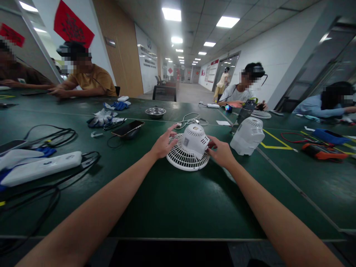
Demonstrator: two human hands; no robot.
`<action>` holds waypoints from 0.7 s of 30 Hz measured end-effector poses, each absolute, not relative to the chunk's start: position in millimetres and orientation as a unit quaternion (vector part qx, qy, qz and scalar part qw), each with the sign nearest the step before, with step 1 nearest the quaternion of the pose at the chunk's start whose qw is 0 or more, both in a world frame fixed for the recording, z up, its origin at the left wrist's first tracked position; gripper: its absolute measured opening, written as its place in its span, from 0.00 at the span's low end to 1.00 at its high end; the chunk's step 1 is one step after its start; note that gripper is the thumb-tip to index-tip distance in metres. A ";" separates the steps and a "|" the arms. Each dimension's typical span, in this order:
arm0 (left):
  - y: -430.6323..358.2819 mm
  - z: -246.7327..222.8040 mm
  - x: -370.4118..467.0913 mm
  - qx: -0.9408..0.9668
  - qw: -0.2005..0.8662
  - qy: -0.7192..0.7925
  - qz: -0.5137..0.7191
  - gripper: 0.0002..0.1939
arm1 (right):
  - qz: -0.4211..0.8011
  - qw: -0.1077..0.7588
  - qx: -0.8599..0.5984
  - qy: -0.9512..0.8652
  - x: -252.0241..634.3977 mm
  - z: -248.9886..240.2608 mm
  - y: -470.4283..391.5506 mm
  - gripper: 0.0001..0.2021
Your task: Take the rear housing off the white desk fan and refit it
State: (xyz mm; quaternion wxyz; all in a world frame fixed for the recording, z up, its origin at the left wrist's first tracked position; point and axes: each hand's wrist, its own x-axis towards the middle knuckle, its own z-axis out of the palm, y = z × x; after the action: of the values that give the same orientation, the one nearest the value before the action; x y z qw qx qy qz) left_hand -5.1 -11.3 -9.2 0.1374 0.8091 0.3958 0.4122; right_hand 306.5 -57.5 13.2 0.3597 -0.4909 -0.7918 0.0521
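Observation:
A white fan head (193, 140) lies face down on the green table, its round ribbed grille (189, 165) underneath and its motor housing upward. My left hand (164, 144) is at the grille's left rim, fingers spread, with the thumb over the ribs. On the other side, my right hand (221, 151) has its bent fingers against the right side of the housing, by the vent slots. Part of those fingertips is hidden behind the housing. Just right of my right hand stands a white fan base (247, 136).
A metal bowl (155, 112), a white cable (191, 119) and a phone (128, 128) lie beyond my hands. At left are gloves (102, 119) and a power strip (44, 167). An orange meter (324, 152) and a dark bottle (244, 113) stand right. Other people sit across the table.

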 end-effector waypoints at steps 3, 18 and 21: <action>-0.1 -17.1 -13.2 0.761 0.173 0.462 0.421 0.29 | 0.066 0.396 -0.522 -0.752 307.9 10.5 -53.7 0.27; 10.9 -22.9 -12.1 0.735 0.224 0.545 0.335 0.25 | 0.000 0.405 -0.440 -0.801 262.5 20.5 -71.0 0.39; 11.5 -23.8 -11.7 0.734 0.220 0.545 0.340 0.25 | 0.013 0.412 -0.450 -0.792 261.0 17.3 -65.0 0.38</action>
State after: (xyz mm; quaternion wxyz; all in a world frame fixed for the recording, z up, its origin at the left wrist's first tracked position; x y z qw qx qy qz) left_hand -11.7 11.5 -23.8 0.2204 0.7342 0.5447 0.3402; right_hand 261.0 -65.0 17.3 0.4116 -0.4505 -0.7921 0.0129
